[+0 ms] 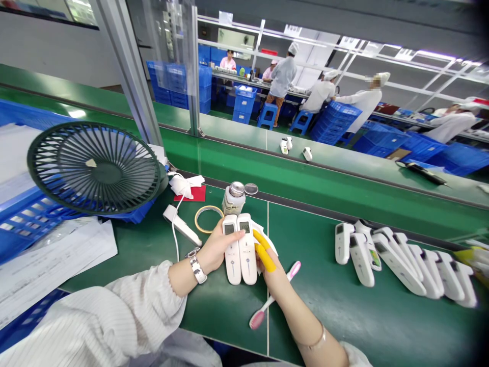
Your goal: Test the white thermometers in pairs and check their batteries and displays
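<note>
Two white infrared thermometers are held upright side by side above the green bench, screens toward me. My left hand (217, 251) is closed around the left thermometer (233, 260), its thumb reaching across to the right one's display. The right thermometer (247, 257) shows digits on its screen, and my right hand (269, 262), with yellow finger cots, is closed on its right side. A pink-and-white toothbrush (258, 318) lies under my right forearm. Just beyond the thermometers stands a bottle with a metal pump top (234, 198), and a roll of tape (208, 219) lies beside it.
Several more white thermometers (401, 260) lie in a row at the right. A dark fan (95, 168) stands at the left near papers (87, 250) and a blue basket (23, 209). A white corded device (181, 227) lies beside my left hand. Co-workers sit and stand beyond the conveyor (305, 183).
</note>
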`<state>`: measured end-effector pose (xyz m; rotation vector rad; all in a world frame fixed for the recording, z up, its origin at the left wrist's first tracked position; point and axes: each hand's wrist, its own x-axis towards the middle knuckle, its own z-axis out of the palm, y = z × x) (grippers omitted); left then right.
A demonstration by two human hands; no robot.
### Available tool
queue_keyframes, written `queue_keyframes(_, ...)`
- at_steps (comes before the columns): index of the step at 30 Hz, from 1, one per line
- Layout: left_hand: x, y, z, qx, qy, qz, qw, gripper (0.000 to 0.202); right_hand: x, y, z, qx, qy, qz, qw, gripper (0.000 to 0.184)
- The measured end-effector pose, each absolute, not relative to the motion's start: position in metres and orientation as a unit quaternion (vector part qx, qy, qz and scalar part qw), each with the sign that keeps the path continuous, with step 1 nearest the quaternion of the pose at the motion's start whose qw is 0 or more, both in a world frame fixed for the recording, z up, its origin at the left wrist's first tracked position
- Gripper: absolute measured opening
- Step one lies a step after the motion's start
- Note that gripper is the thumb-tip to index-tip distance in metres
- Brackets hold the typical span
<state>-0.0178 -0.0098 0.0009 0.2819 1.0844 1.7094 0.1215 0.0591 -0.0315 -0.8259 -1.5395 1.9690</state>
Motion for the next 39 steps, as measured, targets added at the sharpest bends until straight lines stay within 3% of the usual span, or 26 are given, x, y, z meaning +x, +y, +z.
queue_keyframes(16, -0.017, -0.01, 0.002, 0.132, 0.455, 0.716, 0.513, 0.05, 0.121, 0.056, -0.027, -0.277, -0.567, 0.735, 0.249, 0.049)
queue_keyframes(24, -0.015, -0.012, 0.005, 0.148, 0.453, 0.707, 0.523, 0.052, 0.121, 0.048, -0.019, -0.238, -0.609, 0.724, 0.221, 0.085)
queue_keyframes(30, -0.014, -0.013, 0.002, 0.203, 0.459, 0.703, 0.504, 0.049, 0.118, 0.047, -0.021, -0.217, -0.587, 0.742, 0.241, 0.084)
queue_keyframes(35, -0.013, -0.013, 0.001, 0.245, 0.474, 0.682, 0.5, 0.046, 0.114, 0.052, -0.023, -0.229, -0.527, 0.765, 0.29, 0.06)
queue_keyframes(39, -0.014, -0.014, 0.003, 0.281, 0.514, 0.669, 0.457, 0.047, 0.114, 0.054, -0.023, -0.3, -0.479, 0.776, 0.281, 0.058)
